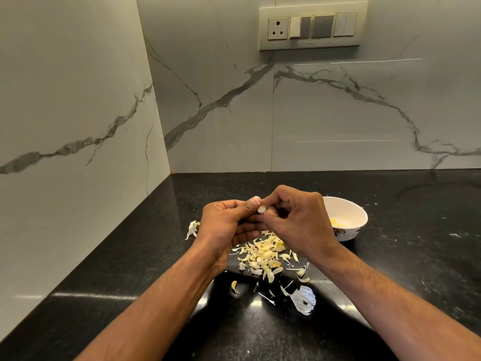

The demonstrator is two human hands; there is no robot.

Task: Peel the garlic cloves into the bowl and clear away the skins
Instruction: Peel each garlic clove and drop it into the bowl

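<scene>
A small pale garlic clove (261,209) is pinched between the fingertips of my left hand (226,227) and my right hand (299,220), both raised above the black counter (130,256). Under the hands lies a heap of garlic skins and cloves (265,255). A white bowl (351,217) with yellowish peeled cloves inside stands just right of my right hand, partly hidden by it. One loose clove (234,285) lies nearer to me.
A larger white papery skin (303,299) lies at the near right of the heap, and another piece of skin (192,229) sits left of my left hand. Marble walls close the counter at the back and left. A switch panel (312,26) is on the back wall.
</scene>
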